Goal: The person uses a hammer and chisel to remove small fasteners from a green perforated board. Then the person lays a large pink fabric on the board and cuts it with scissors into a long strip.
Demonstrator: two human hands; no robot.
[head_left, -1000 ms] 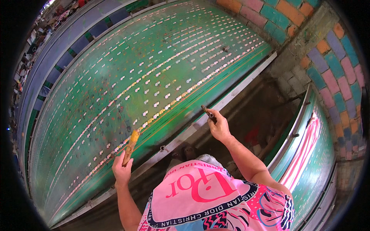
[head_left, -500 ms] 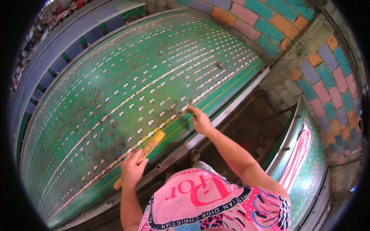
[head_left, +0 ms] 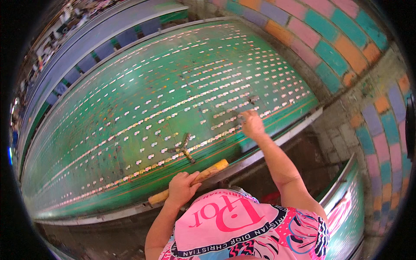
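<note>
In my left hand [head_left: 182,189] is a long yellow-brown wooden bar [head_left: 212,171], gripped near its middle and held along the front edge of a long green table [head_left: 130,108]. My right hand [head_left: 253,125] is stretched over the table farther right, blurred by motion; its fingers do not show clearly. Between the hands, a dark Y-shaped tool [head_left: 186,148] rests on the tabletop, apart from both. Rows of small white and yellowish printed pieces [head_left: 212,139] run along the table. A small dark object [head_left: 251,100] lies just beyond my right hand.
A pale rail [head_left: 294,131] edges the near side of the table. At the far side stands a long bluish structure [head_left: 99,39]. Painted brick walls [head_left: 320,26] rise at the right. Another green panel with pink-striped cloth [head_left: 340,212] stands at lower right.
My right hand has moved right, away from the Y-shaped tool it was next to. My left hand has brought the bar back from the printed row to the front edge. The view has shifted.
</note>
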